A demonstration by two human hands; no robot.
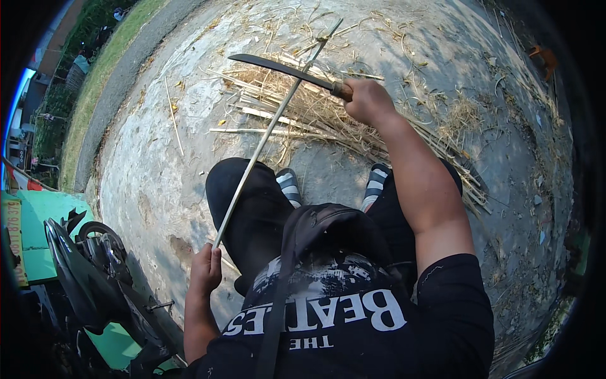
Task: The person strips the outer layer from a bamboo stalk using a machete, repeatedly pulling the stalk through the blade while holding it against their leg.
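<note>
My left hand (206, 268) is closed round the near end of a long, thin bamboo strip (260, 146). The strip slants up and away to the right across my left knee, and its far end looks darker and greenish. In my right hand (368, 101) is the wooden handle of a machete (278, 67). Its dark, slightly curved blade points left and crosses over the strip's upper part; whether the edge touches it I cannot tell. Below the blade, a pile of split bamboo strips (303, 120) lies on the ground with curly shavings.
Loose shavings (464, 117) litter the concrete ground (151, 151). A single thin stick (173, 117) lies to the left. My sandalled feet stand just before the pile. A parked motorcycle (95, 271) is at the lower left. An orange object (544, 60) sits at the far right.
</note>
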